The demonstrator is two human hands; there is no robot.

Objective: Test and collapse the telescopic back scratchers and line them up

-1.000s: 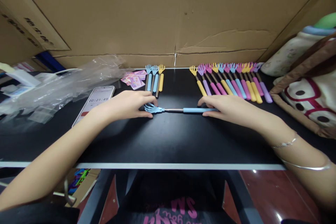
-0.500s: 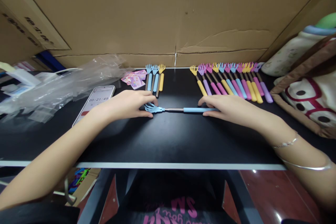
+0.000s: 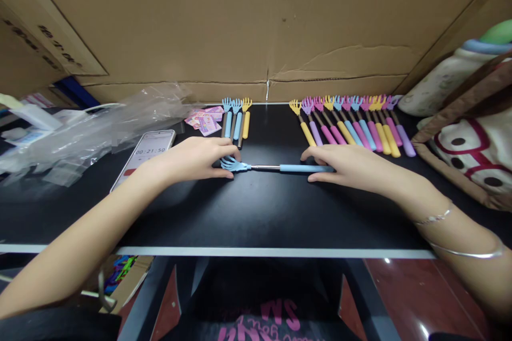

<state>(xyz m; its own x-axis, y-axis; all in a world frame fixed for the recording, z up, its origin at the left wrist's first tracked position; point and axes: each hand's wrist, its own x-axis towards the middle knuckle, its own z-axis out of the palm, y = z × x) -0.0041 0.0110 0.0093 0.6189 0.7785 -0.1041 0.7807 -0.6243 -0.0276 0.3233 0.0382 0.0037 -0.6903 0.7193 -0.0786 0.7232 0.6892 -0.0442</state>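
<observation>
A blue telescopic back scratcher [image 3: 276, 168] lies crosswise on the black table [image 3: 248, 213], its metal rod partly drawn out. My left hand [image 3: 192, 159] pinches the blue claw head at its left end. My right hand [image 3: 344, 165] grips the blue handle at its right end. Three scratchers [image 3: 236, 120], two blue and one yellow, lie side by side behind my left hand. A long row of scratchers [image 3: 352, 125] in yellow, purple, pink and blue lies behind my right hand.
A phone [image 3: 144, 157] showing a running timer lies left of my left hand, with crumpled clear plastic bags [image 3: 92, 130] beyond it. Small pink packets [image 3: 205, 120] sit near the back. Cardboard [image 3: 256, 26] walls the rear. A patterned bag [image 3: 472, 138] crowds the right edge.
Almost nothing has moved. The phone timer has advanced by a second and my right hand's fingers have shifted slightly on the handle.
</observation>
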